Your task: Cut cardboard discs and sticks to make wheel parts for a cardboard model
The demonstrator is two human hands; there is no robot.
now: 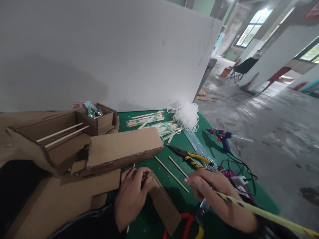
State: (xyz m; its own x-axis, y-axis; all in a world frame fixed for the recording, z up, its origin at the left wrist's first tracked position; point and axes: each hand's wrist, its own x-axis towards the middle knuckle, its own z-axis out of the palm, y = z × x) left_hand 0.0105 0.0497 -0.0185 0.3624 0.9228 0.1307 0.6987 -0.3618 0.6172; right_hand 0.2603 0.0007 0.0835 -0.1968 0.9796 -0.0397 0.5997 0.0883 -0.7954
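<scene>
My left hand [134,194] is closed around the far end of a narrow cardboard strip [165,209], which lies slanted over the green table [149,229]. In my right hand [221,199] is a long yellow pencil with purple dots [259,210], its tip pointing left toward the strip and apart from it. Two thin wooden sticks [171,174] rest between the hands and the pliers. Just beyond my right hand lie yellow-and-black long-nose pliers [189,156]. Under it are a metal-bladed tool [203,210] and red handles [186,225], partly hidden.
A long cardboard box [124,146] and an open cardboard tray with sticks [22,132] stand left. Behind are bagged sticks [147,119], white cord [186,116] and clear glue sticks [196,146]. A blue glue gun [223,137] with its black cable sits at the right edge.
</scene>
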